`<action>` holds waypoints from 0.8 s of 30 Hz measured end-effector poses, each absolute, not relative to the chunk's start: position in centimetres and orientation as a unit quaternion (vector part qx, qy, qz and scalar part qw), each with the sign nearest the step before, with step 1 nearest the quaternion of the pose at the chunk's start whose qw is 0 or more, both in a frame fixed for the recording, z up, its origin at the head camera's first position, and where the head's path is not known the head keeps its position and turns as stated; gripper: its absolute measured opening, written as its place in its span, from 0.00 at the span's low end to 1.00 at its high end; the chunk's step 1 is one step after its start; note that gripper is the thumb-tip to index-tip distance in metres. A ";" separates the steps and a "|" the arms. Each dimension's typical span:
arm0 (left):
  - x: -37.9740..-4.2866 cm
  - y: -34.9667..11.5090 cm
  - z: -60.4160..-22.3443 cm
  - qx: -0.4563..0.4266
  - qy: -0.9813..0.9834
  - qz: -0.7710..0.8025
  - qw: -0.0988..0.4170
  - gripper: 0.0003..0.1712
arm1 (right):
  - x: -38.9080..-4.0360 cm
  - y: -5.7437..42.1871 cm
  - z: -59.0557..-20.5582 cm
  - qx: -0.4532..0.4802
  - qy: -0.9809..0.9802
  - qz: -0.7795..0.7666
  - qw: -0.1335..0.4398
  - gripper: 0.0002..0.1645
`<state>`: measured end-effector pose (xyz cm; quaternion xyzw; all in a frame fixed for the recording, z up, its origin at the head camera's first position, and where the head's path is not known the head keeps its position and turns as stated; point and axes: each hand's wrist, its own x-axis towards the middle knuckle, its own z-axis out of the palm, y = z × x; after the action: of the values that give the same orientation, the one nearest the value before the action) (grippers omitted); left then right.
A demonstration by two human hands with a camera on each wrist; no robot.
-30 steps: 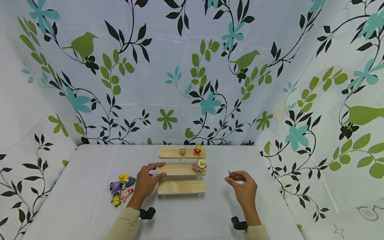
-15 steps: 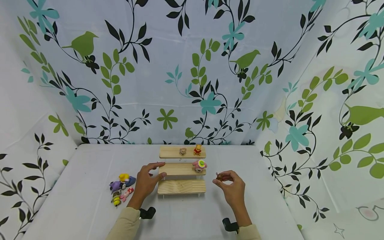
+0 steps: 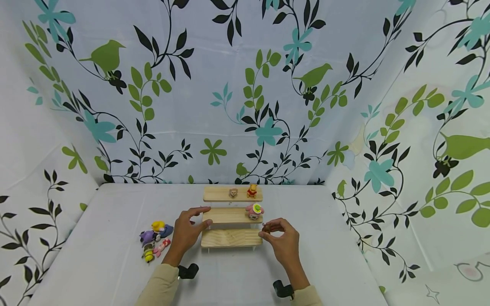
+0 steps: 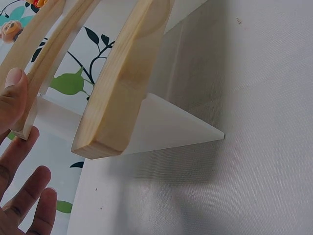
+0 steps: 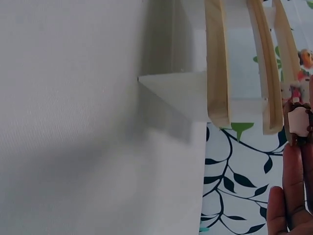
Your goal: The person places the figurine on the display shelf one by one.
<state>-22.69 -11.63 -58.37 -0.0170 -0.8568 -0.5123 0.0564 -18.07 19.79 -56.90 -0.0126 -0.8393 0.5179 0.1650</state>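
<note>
A stand of three stepped wooden planks on white supports stands mid-table, with its lowest plank (image 3: 231,239) nearest me. My left hand (image 3: 185,233) holds the left end of the middle plank (image 3: 223,216), thumb and forefinger at its edges; the left wrist view shows the other fingers spread. Beside the stand's right end, my right hand (image 3: 284,242) pinches a small brown figurine (image 5: 298,120) with a pale front. Close by, a pink figurine (image 3: 253,211) with a yellow-green top sits on the middle plank. The top plank (image 3: 216,194) bears a red-shirted yellow bear (image 3: 252,191) and a small tan figurine (image 3: 233,193).
Left of my left hand lies a cluster of figurines on the white table (image 3: 115,238): a yellow-and-blue one (image 3: 162,228), a purple one (image 3: 147,238), a pink one (image 3: 162,247) and a yellow-and-black one (image 3: 148,254). Behind hangs a leaf-patterned cloth (image 3: 214,110).
My right hand has moved left with the brown figurine, from out on the right of the table to the stand's right end. My left hand has stayed on the middle plank.
</note>
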 end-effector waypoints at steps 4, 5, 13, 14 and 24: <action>-22.6 -11.6 -58.4 -0.016 -0.855 -0.514 0.057 0.25 | -18.2 19.2 -57.2 -0.008 -0.841 0.515 0.165 0.22; -22.7 -11.6 -58.4 -0.017 -0.855 -0.515 0.058 0.25 | -18.2 19.1 -57.2 -0.006 -0.842 0.514 0.165 0.22; -22.7 -11.6 -58.5 -0.016 -0.857 -0.511 0.059 0.25 | -18.2 18.2 -57.8 -0.004 -0.836 0.525 0.162 0.22; -22.7 -11.6 -58.5 -0.015 -0.857 -0.511 0.058 0.25 | -18.3 18.1 -57.9 -0.004 -0.835 0.527 0.161 0.22; -22.6 -11.5 -58.3 -0.010 -0.859 -0.509 0.052 0.25 | -18.4 17.3 -58.9 0.005 -0.826 0.544 0.150 0.21</action>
<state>-22.57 -11.53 -58.26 -0.0103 -0.8594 -0.5086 0.0523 -18.35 17.33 -58.87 0.0048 -0.8257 0.5440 0.1496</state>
